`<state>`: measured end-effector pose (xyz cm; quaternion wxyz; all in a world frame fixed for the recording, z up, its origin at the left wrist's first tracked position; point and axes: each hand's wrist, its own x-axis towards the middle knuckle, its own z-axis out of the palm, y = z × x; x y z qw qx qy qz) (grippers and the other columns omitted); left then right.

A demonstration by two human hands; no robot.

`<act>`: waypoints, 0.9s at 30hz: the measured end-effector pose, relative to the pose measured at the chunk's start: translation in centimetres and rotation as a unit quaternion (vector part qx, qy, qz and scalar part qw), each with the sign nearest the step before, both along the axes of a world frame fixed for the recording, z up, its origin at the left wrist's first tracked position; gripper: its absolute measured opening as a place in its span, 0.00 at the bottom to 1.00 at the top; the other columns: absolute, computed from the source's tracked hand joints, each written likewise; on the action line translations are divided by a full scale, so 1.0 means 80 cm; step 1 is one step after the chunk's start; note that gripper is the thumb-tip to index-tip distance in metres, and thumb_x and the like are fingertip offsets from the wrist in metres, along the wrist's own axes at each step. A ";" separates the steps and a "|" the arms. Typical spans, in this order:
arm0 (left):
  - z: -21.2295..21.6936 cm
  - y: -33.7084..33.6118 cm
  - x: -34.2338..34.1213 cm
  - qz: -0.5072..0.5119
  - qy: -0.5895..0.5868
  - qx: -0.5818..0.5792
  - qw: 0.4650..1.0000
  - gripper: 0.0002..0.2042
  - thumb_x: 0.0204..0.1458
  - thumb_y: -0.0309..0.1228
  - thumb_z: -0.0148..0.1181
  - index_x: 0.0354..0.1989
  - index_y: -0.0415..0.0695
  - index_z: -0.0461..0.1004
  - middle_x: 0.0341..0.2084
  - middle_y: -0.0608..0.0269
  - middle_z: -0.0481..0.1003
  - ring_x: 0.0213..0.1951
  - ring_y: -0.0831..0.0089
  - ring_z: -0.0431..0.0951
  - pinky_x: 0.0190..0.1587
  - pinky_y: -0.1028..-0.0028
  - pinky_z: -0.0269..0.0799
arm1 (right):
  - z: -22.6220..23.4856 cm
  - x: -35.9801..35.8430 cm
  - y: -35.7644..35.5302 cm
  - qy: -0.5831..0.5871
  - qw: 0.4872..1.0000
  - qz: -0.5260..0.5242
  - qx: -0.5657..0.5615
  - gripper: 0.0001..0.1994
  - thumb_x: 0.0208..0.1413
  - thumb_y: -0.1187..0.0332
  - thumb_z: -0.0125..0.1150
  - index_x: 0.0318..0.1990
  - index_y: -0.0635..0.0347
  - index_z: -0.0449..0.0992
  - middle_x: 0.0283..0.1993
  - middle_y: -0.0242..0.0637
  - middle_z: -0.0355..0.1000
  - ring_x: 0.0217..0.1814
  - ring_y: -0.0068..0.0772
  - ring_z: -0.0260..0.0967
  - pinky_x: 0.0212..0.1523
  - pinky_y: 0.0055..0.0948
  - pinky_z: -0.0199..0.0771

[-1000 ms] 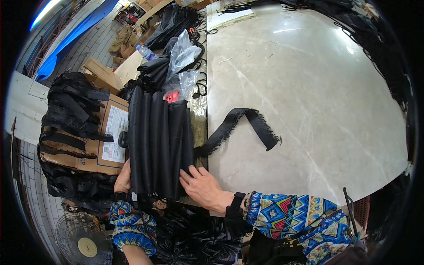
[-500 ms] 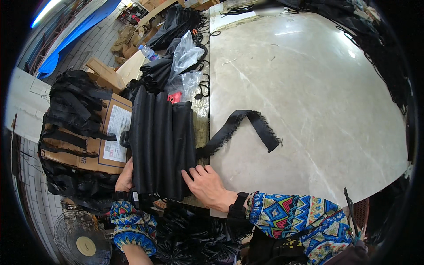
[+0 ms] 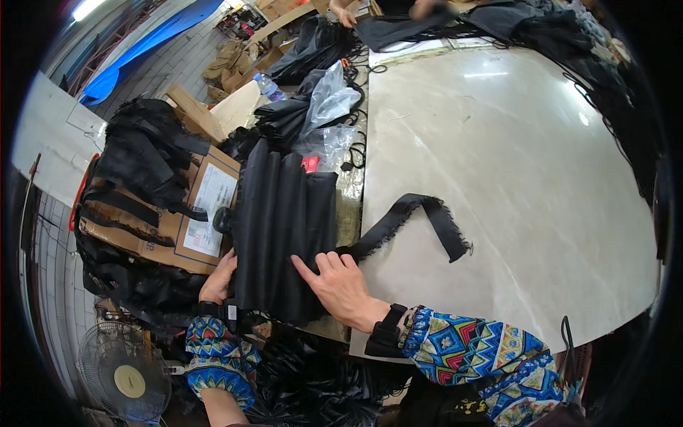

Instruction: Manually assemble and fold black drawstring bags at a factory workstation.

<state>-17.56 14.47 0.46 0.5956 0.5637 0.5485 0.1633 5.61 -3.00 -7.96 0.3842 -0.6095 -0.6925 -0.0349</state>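
Note:
A stack of black cloth (image 3: 274, 220), laid in long overlapping folds, lies at the left edge of the table. Against its left side rests my left hand (image 3: 218, 279); its fingers are partly hidden by the cloth, so their grip does not show. My right hand (image 3: 340, 286) lies on the right part of the folds, index finger stretched out over the cloth and the other fingers loosely bent, holding nothing. A black strip with frayed edges (image 3: 390, 231) runs from beside the stack onto the table, bent at an angle.
The pale marbled table (image 3: 512, 185) spreads to the right. At left, a cardboard box (image 3: 208, 167) is draped with black strips. A fan (image 3: 129, 381) stands lower left. Plastic bags (image 3: 331, 103) and a bottle (image 3: 269, 87) lie beyond the stack. Another person's hand (image 3: 343, 16) shows at the far edge.
My right hand has moved farther left over the folds, its index finger now straighter. The whole view has shifted, and another person's hands with black cloth have appeared at the far edge.

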 end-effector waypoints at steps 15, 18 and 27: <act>0.012 -0.007 0.005 -0.011 0.006 -0.014 1.000 0.35 0.54 0.41 0.63 0.67 0.40 0.56 0.57 0.56 0.69 0.54 0.67 0.73 0.57 0.72 0.69 | 0.057 0.003 0.035 -0.017 0.999 0.024 0.025 0.32 0.46 0.75 0.55 0.64 0.52 0.66 0.36 0.34 0.64 0.40 0.33 0.63 0.41 0.31 0.61; 0.020 -0.015 0.016 -0.031 -0.003 -0.016 0.999 0.34 0.55 0.40 0.61 0.67 0.41 0.56 0.57 0.58 0.69 0.54 0.68 0.72 0.56 0.72 0.69 | 0.075 0.009 0.027 0.035 0.994 0.033 0.095 0.31 0.44 0.76 0.57 0.62 0.53 0.68 0.37 0.34 0.65 0.41 0.34 0.63 0.42 0.31 0.61; 0.052 -0.020 0.016 -0.036 0.085 0.034 0.995 0.38 0.52 0.45 0.65 0.67 0.40 0.55 0.58 0.58 0.67 0.54 0.71 0.70 0.56 0.75 0.67 | 0.013 0.080 -0.008 0.367 0.916 0.020 -0.159 0.14 0.56 0.63 0.60 0.47 0.60 0.75 0.27 0.48 0.74 0.30 0.52 0.74 0.30 0.45 0.71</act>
